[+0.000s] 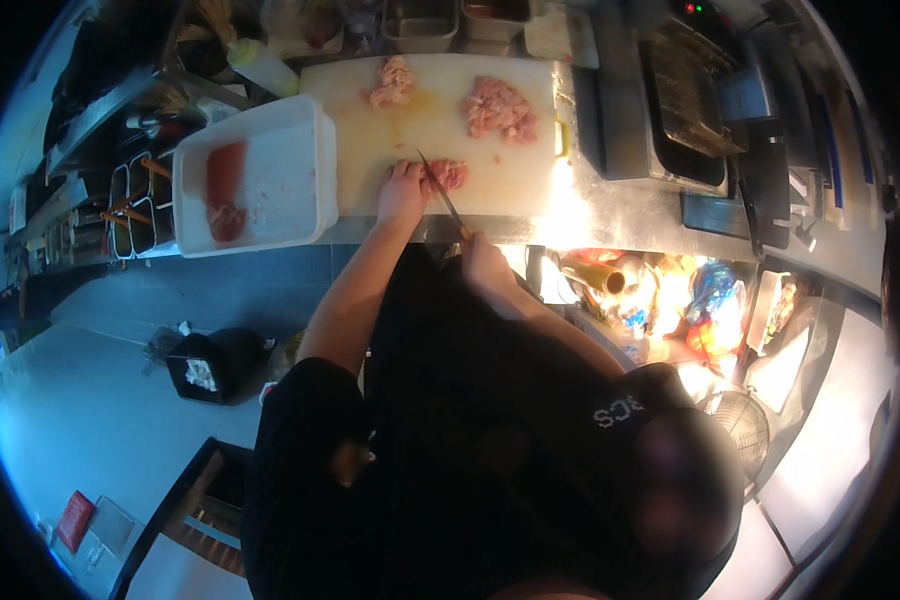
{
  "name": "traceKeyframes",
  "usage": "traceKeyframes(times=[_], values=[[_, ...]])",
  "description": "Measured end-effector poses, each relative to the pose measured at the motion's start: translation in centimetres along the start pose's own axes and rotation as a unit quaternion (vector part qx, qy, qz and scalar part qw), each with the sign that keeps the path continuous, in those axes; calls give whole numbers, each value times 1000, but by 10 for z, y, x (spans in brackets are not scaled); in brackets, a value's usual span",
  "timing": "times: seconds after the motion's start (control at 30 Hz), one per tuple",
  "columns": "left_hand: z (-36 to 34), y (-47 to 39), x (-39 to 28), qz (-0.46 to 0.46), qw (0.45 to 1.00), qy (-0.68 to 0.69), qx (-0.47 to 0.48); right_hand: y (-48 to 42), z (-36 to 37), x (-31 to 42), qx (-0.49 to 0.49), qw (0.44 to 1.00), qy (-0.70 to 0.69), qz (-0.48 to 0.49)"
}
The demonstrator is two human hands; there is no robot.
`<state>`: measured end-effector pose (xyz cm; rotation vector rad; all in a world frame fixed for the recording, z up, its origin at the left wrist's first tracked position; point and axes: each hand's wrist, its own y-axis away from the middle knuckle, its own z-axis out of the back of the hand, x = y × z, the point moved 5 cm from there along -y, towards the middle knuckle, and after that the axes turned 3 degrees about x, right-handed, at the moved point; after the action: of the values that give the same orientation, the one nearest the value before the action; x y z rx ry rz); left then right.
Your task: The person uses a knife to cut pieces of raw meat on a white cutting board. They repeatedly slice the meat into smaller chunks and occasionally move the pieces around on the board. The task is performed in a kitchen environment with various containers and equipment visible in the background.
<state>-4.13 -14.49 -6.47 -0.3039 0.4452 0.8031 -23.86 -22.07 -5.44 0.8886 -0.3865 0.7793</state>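
Observation:
A knife (444, 192) is in my right hand (487, 264), its handle gripped near the front edge of the white cutting board (356, 139). The blade slants up and left across a piece of raw meat (452, 173). My left hand (403, 193) holds that piece by its left end, fingertips close to the blade. Farther back on the board lie a small heap of pale trimmings (392, 84) and, to the right, a larger pile of cut raw meat (499, 110).
Left of the board stands a white plastic tub (322, 172) with raw meat (226, 223) and reddish liquid in it. A squeeze bottle (262, 67) leans behind it. Metal containers (420, 26) line the back. A yellow-handled item (562, 139) lies at the board's right edge.

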Motion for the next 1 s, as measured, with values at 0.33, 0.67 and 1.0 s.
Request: traceKeyframes(times=[0.33,0.67,1.0], values=[[-10,-6,11,1,998,7,59,-41,-20,6,-12,999,25,-32],[-1,-3,9,8,997,32,77,-56,-24,7,-17,999,38,-18],[-6,10,11,49,995,39,81,-60,-14,21,20,998,53,-31]])
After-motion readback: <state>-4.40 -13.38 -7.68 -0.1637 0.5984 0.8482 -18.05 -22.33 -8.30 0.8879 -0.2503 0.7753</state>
